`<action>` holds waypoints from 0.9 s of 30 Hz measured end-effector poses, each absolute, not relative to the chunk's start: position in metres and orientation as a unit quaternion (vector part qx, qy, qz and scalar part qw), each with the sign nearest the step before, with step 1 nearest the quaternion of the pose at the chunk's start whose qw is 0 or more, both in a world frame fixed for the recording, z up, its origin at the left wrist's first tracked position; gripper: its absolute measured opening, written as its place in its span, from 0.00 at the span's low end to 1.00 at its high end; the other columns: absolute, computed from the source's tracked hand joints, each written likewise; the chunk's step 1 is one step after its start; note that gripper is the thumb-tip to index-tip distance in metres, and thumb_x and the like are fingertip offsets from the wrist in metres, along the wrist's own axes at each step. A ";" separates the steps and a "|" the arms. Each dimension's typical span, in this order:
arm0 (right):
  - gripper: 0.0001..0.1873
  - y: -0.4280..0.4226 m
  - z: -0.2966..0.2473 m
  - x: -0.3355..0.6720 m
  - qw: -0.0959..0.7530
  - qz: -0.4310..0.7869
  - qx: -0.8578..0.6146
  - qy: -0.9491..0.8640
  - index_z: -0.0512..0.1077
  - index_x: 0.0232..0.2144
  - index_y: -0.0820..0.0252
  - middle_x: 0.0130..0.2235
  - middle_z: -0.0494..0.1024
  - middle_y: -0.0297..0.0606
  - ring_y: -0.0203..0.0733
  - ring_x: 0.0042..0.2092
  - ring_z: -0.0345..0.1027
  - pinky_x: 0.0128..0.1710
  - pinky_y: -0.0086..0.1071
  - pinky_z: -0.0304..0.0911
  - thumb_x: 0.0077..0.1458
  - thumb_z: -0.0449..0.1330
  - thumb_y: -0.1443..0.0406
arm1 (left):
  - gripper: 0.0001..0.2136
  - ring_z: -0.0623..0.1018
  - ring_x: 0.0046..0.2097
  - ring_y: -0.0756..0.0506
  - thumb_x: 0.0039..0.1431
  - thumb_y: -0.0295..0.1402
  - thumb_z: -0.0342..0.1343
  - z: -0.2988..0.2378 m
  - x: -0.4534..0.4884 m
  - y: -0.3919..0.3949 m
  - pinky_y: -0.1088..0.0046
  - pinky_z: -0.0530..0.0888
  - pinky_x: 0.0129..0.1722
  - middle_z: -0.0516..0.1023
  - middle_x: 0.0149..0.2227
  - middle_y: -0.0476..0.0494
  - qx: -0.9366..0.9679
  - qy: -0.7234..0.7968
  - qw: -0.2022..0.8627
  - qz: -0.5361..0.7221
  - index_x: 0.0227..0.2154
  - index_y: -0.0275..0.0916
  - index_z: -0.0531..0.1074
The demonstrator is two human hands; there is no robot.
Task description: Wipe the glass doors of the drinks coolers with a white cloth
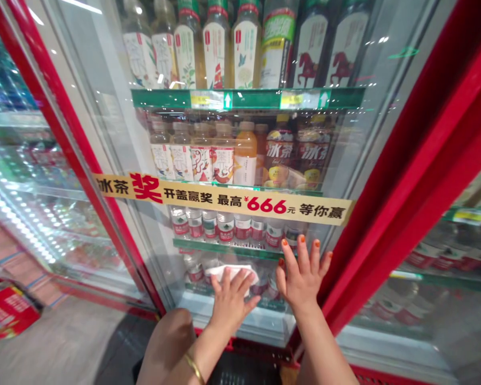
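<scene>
My left hand (230, 302) presses a white cloth (228, 271) flat against the lower part of a fridge's glass door (152, 139), its fingers spread over the cloth. My right hand (300, 272) lies open and flat on the same glass just to the right, fingers spread, nails painted orange. A gold bangle sits on my left wrist. A yellow banner sticker (224, 200) with red and black print runs across the door above both hands.
Behind the glass stand shelves of tea bottles (208, 51), iced-tea bottles (278, 158) and water bottles (224, 227). The red door frame (388, 203) rises at the right, with another fridge beyond. A red carton (8, 313) lies on the floor at the left.
</scene>
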State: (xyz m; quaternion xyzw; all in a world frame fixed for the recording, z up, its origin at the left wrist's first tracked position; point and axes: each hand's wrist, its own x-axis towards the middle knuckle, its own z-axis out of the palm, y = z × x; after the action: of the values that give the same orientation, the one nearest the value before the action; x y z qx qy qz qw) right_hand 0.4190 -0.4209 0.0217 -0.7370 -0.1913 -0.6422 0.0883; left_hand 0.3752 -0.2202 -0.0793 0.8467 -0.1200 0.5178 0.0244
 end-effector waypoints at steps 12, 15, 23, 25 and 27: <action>0.42 -0.419 0.017 0.420 0.107 -0.643 -0.735 -0.185 0.53 0.80 0.43 0.82 0.50 0.36 0.59 0.83 0.41 0.81 0.65 0.36 0.68 0.59 0.62 | 0.41 0.36 0.83 0.28 0.72 0.55 0.51 -0.005 0.394 -0.167 0.36 0.34 0.81 0.46 0.83 0.42 0.854 -0.064 0.057 0.513 0.81 0.51 0.44; 0.43 -0.420 0.016 0.420 0.110 -0.638 -0.740 -0.184 0.52 0.80 0.41 0.82 0.51 0.36 0.60 0.82 0.42 0.80 0.68 0.37 0.68 0.59 0.61 | 0.39 0.40 0.83 0.31 0.71 0.55 0.52 -0.003 0.387 -0.156 0.40 0.37 0.82 0.53 0.82 0.47 0.845 -0.078 0.050 0.527 0.81 0.56 0.48; 0.40 -0.418 0.019 0.420 0.109 -0.644 -0.734 -0.183 0.51 0.80 0.43 0.82 0.48 0.32 0.55 0.83 0.39 0.82 0.62 0.34 0.71 0.57 0.59 | 0.40 0.30 0.82 0.27 0.76 0.54 0.36 0.112 0.418 -0.103 0.25 0.36 0.76 0.38 0.83 0.32 0.788 0.066 0.144 0.594 0.82 0.41 0.34; 0.40 -0.417 0.018 0.420 0.113 -0.643 -0.735 -0.180 0.51 0.80 0.42 0.82 0.49 0.31 0.56 0.83 0.40 0.81 0.63 0.34 0.71 0.57 0.59 | 0.41 0.33 0.83 0.28 0.74 0.58 0.40 0.101 0.413 -0.119 0.30 0.34 0.77 0.49 0.82 0.33 0.805 -0.018 0.075 0.588 0.82 0.43 0.42; 0.40 -0.417 0.018 0.421 0.113 -0.645 -0.734 -0.178 0.51 0.80 0.41 0.82 0.48 0.31 0.56 0.83 0.39 0.81 0.63 0.34 0.71 0.57 0.59 | 0.40 0.39 0.83 0.29 0.72 0.60 0.47 0.080 0.404 -0.130 0.34 0.33 0.78 0.60 0.79 0.36 0.816 -0.089 0.017 0.571 0.80 0.48 0.51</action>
State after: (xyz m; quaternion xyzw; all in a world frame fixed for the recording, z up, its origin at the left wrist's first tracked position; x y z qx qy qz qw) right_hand 0.4206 -0.4166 0.0180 -0.7345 -0.1776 -0.6451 0.1132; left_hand 0.4036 -0.1303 0.0800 0.8162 -0.0888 0.5706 0.0168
